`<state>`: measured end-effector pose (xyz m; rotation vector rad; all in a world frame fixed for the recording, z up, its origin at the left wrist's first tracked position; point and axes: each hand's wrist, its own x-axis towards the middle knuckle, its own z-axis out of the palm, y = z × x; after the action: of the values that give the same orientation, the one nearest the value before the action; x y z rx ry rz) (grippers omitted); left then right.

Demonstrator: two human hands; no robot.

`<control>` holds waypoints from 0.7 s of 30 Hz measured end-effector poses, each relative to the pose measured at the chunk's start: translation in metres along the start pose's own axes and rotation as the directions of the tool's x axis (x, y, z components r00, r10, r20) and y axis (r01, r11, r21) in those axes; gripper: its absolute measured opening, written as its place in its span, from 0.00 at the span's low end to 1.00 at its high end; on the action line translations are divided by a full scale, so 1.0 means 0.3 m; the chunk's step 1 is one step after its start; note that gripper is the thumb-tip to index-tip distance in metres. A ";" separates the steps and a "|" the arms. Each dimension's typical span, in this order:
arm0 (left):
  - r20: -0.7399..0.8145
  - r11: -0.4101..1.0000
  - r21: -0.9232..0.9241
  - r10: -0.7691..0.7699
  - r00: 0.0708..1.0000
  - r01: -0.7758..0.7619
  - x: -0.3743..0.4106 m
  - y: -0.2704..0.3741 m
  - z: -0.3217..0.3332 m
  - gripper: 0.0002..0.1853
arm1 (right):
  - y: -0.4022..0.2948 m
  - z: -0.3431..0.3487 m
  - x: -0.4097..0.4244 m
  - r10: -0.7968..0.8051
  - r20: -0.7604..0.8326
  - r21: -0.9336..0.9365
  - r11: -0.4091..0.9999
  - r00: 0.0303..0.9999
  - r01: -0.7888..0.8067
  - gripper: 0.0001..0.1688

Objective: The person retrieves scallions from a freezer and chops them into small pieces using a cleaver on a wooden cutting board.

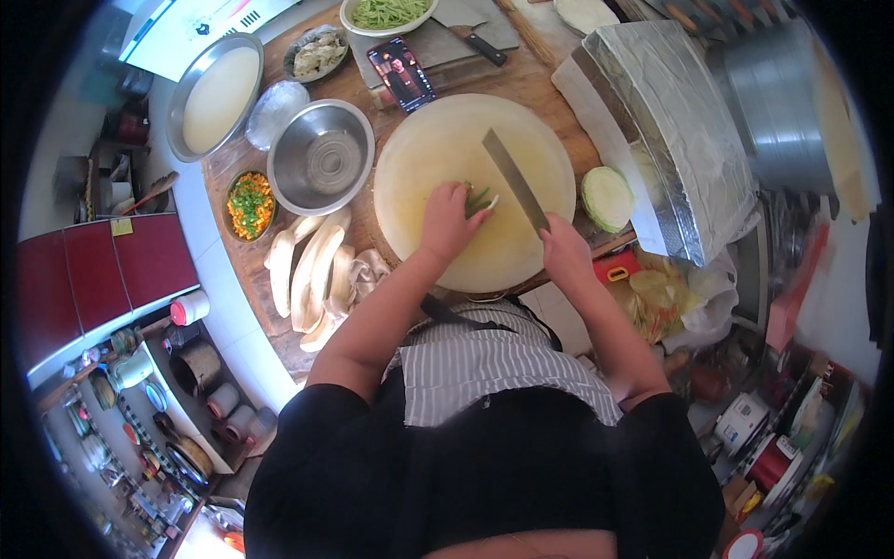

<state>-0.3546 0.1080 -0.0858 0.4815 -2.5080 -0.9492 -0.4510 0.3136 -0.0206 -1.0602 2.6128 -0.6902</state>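
Note:
On the round chopping board [482, 258], my left hand [448, 220] has its fingers around a small bunch of scallion pieces [479, 201], green with a white end. My right hand [564, 251] grips the handle of a cleaver [515, 178]. The blade is seen nearly edge-on over the right half of the board, apart from the scallions, its tip towards the far side. A steel bowl [325, 157] stands left of the board, and a cut cabbage half [607, 199] lies to its right.
A smartphone [401, 73] leans behind the board. Left are a dish of diced orange food and chopped greens [250, 205], pale elongated pieces [307, 279] and a basin of whitish liquid [220, 101]. A second knife [485, 50] lies at the back. A foil-covered box [670, 126] stands right.

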 end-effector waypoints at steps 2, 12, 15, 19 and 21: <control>-0.012 0.995 0.072 0.072 0.997 -0.071 -0.012 0.025 -0.002 0.20 | -0.017 0.017 0.040 0.014 0.058 -0.003 1.000 0.998 -0.014 0.11; 0.119 0.999 0.030 -0.031 0.992 0.028 -0.090 -0.039 -0.023 0.21 | -0.145 0.100 0.070 -0.052 0.189 -0.056 0.996 0.981 0.064 0.13; 0.097 1.000 0.025 -0.007 0.995 0.005 -0.144 -0.062 -0.051 0.19 | -0.170 0.115 0.050 -0.083 0.222 -0.015 0.996 0.971 0.089 0.13; 0.044 0.999 0.030 0.016 0.999 -0.017 -0.199 -0.079 -0.071 0.20 | -0.200 0.116 0.056 -0.142 0.196 0.028 0.990 0.970 0.140 0.13; 0.013 0.999 0.037 0.014 1.000 -0.014 -0.208 -0.080 -0.073 0.21 | -0.203 0.133 0.070 -0.149 0.181 0.008 0.989 0.972 0.150 0.13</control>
<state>-0.2865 0.1074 -0.1032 0.4699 -2.5412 -0.9043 -0.4145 0.2472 -0.0250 -1.2685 2.4010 -0.5874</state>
